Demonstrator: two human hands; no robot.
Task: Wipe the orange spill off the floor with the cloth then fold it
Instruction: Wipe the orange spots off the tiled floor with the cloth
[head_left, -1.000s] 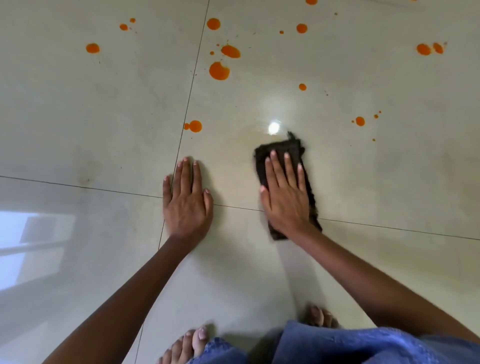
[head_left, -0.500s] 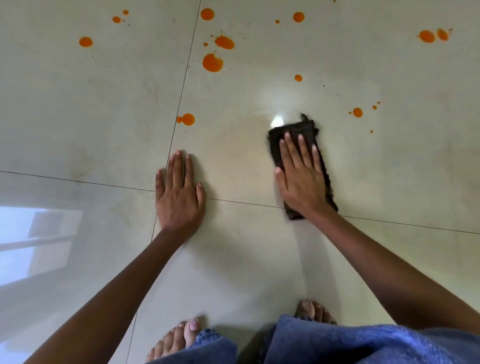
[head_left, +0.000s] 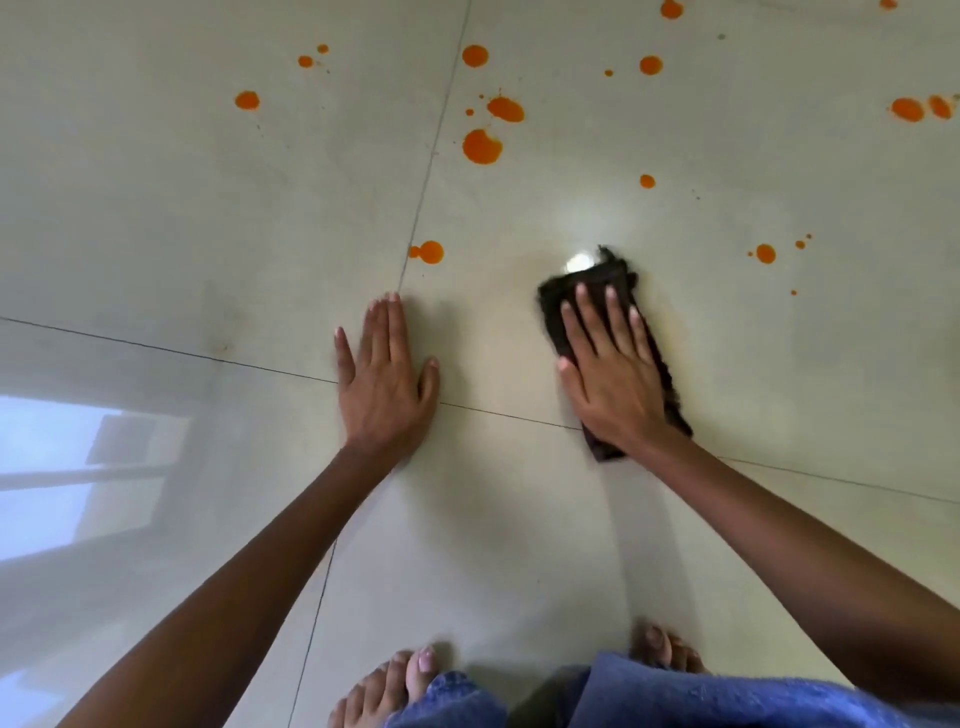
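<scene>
**A:** Cloth (head_left: 551, 312) sits flat under your right hand (head_left: 613, 384), fingers straight and pressing it onto the floor (head_left: 208, 208).

**B:** Your left hand (head_left: 384, 389), at its nine o'clock, lies flat on bare tile. Scattered orange drops (head_left: 482, 146) lie from eleven to two o'clock.

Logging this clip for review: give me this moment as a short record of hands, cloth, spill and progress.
left hand: flat on the tiled floor, holding nothing
right hand: flat on the dark cloth, pressing it down
cloth shape: oblong under the right palm
spill: many orange drops unwiped; largest drop beyond both hands, nearest drop just past the left hand
progress: wiping unfinished
</scene>
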